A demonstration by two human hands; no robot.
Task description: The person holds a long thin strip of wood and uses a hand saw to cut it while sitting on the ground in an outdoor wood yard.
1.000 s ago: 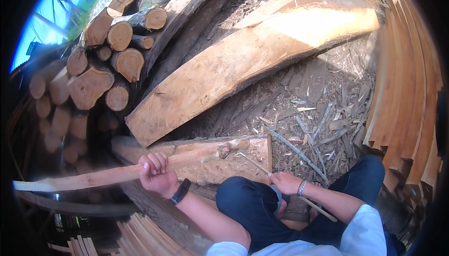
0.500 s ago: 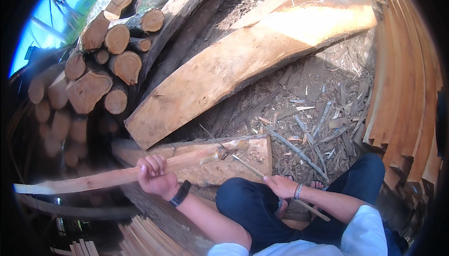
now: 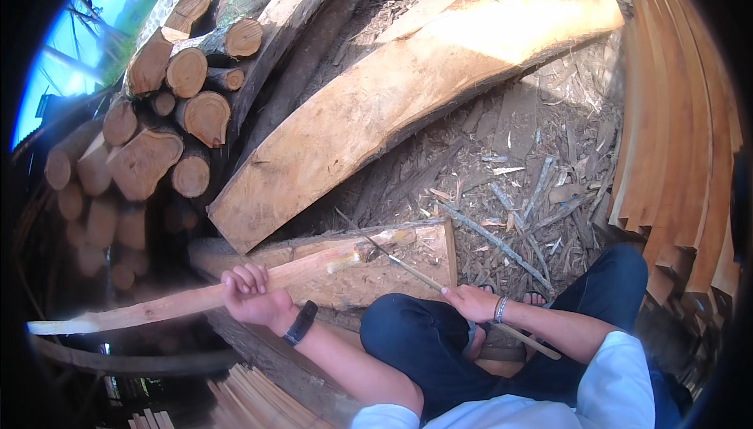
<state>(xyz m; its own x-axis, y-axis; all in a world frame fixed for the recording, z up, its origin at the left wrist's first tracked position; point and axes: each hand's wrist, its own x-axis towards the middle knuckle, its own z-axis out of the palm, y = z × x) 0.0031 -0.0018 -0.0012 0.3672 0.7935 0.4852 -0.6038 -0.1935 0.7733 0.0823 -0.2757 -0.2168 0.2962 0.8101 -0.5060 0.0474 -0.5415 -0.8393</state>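
Observation:
My left hand (image 3: 257, 297) is closed around a long peeled wooden pole (image 3: 169, 306), bark-free and pale at its left end. The pole's other end, with a dark knot, lies over a thick wooden block (image 3: 423, 260) in front of my knees. In my right hand (image 3: 472, 303) is a long-handled knife (image 3: 416, 274), its light wooden handle running back under my forearm. Its thin dark blade points away to the left and crosses the pole close to the knot. Whether the blade touches the wood I cannot tell.
A wide curved slab (image 3: 376, 115) lies beyond the block. Cut logs (image 3: 187, 72) are stacked at the left, and long sawn boards (image 3: 674, 131) line the right. Wood chips and loose sticks (image 3: 502, 245) cover the ground. Thin slats (image 3: 251, 398) sit at the lower left.
My left hand has shifted slightly left and down with the pole. My right hand and the knife hold nearly the same place. The whole view has moved a little.

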